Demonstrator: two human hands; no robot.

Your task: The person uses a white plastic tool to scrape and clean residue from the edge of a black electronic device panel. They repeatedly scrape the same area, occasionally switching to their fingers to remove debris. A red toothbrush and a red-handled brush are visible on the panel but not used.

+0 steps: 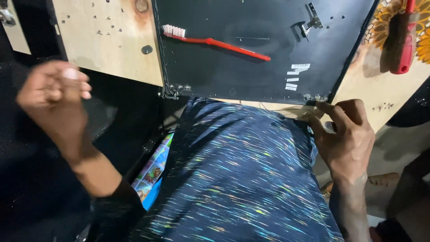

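Observation:
A black flat panel (251, 76), like a laptop lid or base cover, lies on a wooden bench. On it rests a red toothbrush (215, 42) with white bristles. My right hand (345, 134) touches the panel's near right corner with its fingers. My left hand (56, 96) hangs raised at the left, away from the panel, fingers curled loosely; whether it pinches something small is unclear. My lap in dark streaked fabric (237, 175) fills the foreground.
Several small screws lie scattered on the wooden board (107, 40) at the upper left. A red-handled screwdriver (405, 40) lies on patterned cloth at the upper right. A metal hinge bracket (309, 22) sits on the panel. A colourful printed item (152, 175) shows beside my leg.

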